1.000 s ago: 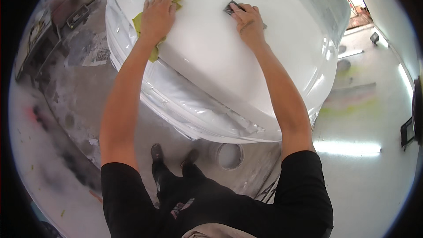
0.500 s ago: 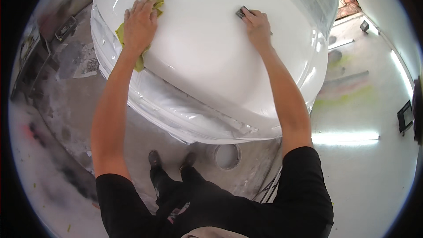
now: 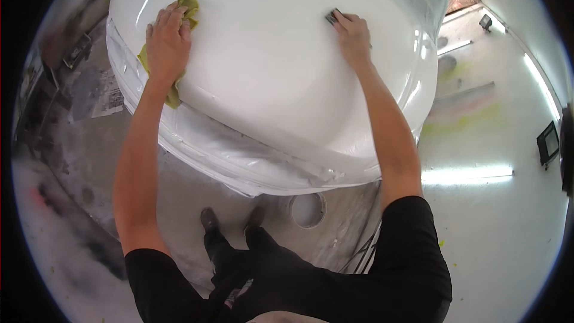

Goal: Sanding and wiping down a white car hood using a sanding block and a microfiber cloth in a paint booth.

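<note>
Head view: one white panel (image 3: pixel 269 66) — left hand (image 3: pixel 167 45) flat on one yellow cloth (image 3: pixel 156 63), right hand (image 3: pixel 353 39) pinching one small grey block (image 3: pixel 332 18).

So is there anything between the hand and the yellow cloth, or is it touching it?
Nothing is in between. The left hand lies flat right on the yellow cloth, pressing it onto the glossy white panel. The right hand presses a small dark block nearby.

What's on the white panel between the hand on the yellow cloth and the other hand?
Nothing: the head view shows only bare glossy white panel between the left hand on the yellow cloth and the right hand.
</note>
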A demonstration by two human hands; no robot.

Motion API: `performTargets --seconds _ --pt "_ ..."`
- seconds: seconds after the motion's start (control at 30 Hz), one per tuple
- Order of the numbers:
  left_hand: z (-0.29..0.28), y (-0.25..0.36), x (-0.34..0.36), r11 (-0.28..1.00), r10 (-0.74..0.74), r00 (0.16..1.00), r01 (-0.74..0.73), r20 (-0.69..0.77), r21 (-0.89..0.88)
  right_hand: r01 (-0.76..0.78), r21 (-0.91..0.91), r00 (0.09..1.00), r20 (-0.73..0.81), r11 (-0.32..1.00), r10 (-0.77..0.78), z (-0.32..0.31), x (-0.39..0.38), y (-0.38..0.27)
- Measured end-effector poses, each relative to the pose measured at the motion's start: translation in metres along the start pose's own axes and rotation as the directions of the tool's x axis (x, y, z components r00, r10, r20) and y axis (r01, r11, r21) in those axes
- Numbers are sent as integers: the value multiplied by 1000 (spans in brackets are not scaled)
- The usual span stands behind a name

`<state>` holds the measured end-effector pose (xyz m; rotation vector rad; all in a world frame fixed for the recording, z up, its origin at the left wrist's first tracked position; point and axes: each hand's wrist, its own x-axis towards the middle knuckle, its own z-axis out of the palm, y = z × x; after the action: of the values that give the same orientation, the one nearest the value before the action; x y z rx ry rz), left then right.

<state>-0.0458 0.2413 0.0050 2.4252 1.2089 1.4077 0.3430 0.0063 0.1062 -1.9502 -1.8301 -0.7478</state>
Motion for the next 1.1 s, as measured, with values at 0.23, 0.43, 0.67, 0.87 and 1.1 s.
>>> performTargets --seconds 0.23,0.43,0.67,0.87,1.1 --pt "-21 -36 -9 993 -13 1000 10 17 119 -76 84 995 69 994 70 -77 -222 -143" --pt "-12 -9 2 997 -21 1000 20 11 69 77 -23 996 47 997 -76 -40 -89 1" --pt "-20 -60 -12 995 43 999 -43 -3 86 -326 67 939 137 943 315 -34 -127 -108" --pt "-21 -20 1 996 8 1000 -8 2 89 -61 -57 998 29 997 63 -69 -204 -63" --pt "-5 -28 -6 997 65 997 -66 31 34 -410 9 912 -12 912 410 -42 -107 -10"
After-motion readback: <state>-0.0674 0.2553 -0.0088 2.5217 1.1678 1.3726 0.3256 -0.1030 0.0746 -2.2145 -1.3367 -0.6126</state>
